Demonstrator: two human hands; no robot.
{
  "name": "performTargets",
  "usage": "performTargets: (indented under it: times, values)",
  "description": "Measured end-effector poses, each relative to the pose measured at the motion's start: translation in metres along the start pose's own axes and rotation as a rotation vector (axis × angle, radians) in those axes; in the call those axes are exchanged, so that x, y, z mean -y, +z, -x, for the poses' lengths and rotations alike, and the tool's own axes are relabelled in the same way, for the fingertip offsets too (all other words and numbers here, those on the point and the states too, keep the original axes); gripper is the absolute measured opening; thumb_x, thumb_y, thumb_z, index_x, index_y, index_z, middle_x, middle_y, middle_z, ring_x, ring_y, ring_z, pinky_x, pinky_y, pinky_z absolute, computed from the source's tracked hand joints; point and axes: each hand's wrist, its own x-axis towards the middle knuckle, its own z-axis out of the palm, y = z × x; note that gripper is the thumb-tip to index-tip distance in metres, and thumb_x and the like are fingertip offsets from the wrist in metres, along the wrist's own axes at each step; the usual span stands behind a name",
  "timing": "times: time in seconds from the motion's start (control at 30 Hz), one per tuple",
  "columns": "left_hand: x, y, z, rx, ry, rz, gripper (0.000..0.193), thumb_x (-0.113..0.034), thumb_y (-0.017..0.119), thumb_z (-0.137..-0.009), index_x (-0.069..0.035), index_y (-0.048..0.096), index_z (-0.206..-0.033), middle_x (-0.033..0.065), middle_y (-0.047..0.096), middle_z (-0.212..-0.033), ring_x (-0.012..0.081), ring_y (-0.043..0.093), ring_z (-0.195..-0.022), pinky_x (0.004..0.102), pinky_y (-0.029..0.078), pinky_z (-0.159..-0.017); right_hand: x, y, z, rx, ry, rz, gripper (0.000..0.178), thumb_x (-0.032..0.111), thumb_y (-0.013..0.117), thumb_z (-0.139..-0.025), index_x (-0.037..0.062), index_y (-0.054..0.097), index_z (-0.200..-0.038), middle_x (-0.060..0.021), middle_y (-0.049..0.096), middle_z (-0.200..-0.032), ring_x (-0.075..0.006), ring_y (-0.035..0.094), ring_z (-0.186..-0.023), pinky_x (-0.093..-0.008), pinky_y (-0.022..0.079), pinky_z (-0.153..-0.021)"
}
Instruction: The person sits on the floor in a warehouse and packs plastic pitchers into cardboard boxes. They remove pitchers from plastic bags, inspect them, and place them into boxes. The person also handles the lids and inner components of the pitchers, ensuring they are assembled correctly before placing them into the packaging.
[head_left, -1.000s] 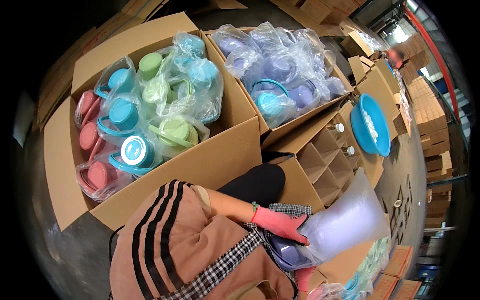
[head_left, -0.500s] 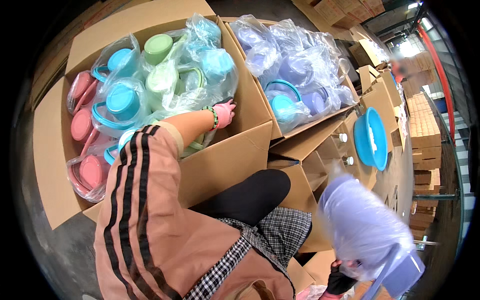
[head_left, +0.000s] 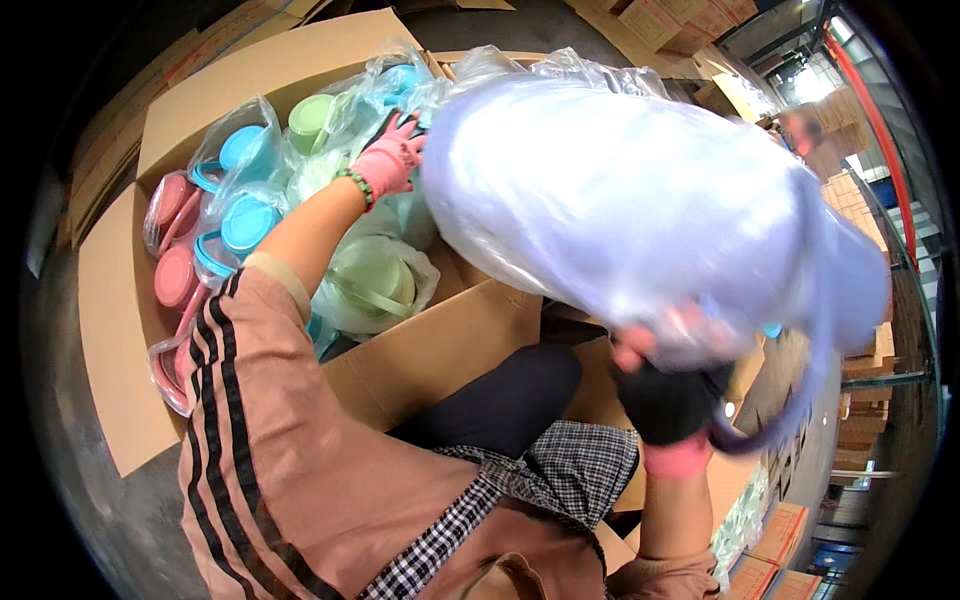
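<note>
My right hand (head_left: pixel 680 390), in a black and pink glove, grips a large lavender lidded container with a loop handle (head_left: pixel 610 200), wrapped in clear plastic. It is tilted nearly sideways, close to the camera and blurred. With fingers spread, my left hand (head_left: pixel 388 160), in a pink and black glove, rests against bagged containers inside the open carton (head_left: pixel 440 345). About that hand are green-lidded containers (head_left: pixel 375 280), blue-lidded ones (head_left: pixel 250 222) and pink ones (head_left: pixel 175 275), mostly in clear bags. The lavender container hides much of the second carton.
Behind the lavender container, more clear plastic wrapping (head_left: pixel 580 70) shows over the second carton. My knee (head_left: pixel 500 395) is against the near carton's wall. Stacked brown boxes (head_left: pixel 855 225) stand at the right, with printed cartons (head_left: pixel 775 535) at the lower right.
My right hand has raised the lavender container from the lower right up over the cartons. My left hand has moved up and left from the carton's right side, onto the bagged containers.
</note>
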Motion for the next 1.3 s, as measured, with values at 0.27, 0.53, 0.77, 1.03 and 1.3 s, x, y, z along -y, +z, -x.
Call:
performTargets:
  times: [0.27,0.53,0.77,1.03,1.3]
  values:
    - [-0.04,-0.022,0.029,0.101,-0.135,0.056,0.046,-0.029,0.049,-0.076,-0.013,0.047,-0.119,0.0115,0.038,-0.128,0.0376,0.02,-0.127,0.0555,0.016,-0.101,-0.102,-0.062,-0.077,-0.427,0.244,-0.175,0.046,0.034,0.034,-0.092,-0.0051,0.04,-0.116,-0.0246,0.054,-0.1,-0.0398,0.051,-0.097,-0.0503,0.041,-0.087]
    - [-0.057,-0.014,0.046,-0.02,-0.256,0.241,0.043,-0.028,0.045,-0.079,-0.015,0.046,-0.12,0.0109,0.036,-0.13,0.0373,0.024,-0.125,0.0548,0.017,-0.1,-0.209,-0.134,-0.105,-0.334,0.091,0.905,0.028,0.022,0.051,-0.087,0.0025,0.05,-0.107,-0.0097,0.056,-0.083,-0.0182,0.057,-0.075,-0.0287,0.048,-0.07]
    - [-0.058,-0.009,0.062,0.002,-0.252,0.386,0.057,-0.041,0.059,-0.074,-0.014,0.043,-0.122,0.0124,0.032,-0.133,0.0384,0.021,-0.126,0.0518,0.02,-0.101,-0.13,-0.082,-0.109,-0.171,-0.033,1.6,0.042,0.036,0.066,-0.072,-0.0037,0.056,-0.083,-0.0166,0.056,-0.074,-0.0318,0.055,-0.068,-0.0381,0.043,-0.069]
    - [-0.083,-0.03,0.082,-0.085,-0.24,0.465,0.048,-0.03,0.063,-0.07,-0.01,0.05,-0.112,0.0151,0.034,-0.13,0.0385,0.028,-0.121,0.0483,0.026,-0.097,-0.103,-0.111,-0.138,-0.076,-0.12,2.255,0.065,0.036,0.071,-0.063,-0.0008,0.046,-0.111,-0.0197,0.049,-0.105,-0.0353,0.049,-0.096,-0.0409,0.041,-0.083]
    - [-0.093,-0.021,0.08,-0.149,-0.318,0.511,0.057,-0.04,0.061,-0.072,-0.007,0.046,-0.115,0.0178,0.038,-0.125,0.0343,0.033,-0.118,0.044,0.027,-0.097,-0.14,-0.139,-0.135,0.005,0.002,2.115,0.042,0.033,0.065,-0.07,0.0028,0.056,-0.098,-0.0176,0.05,-0.101,-0.0329,0.05,-0.096,-0.0421,0.042,-0.08]
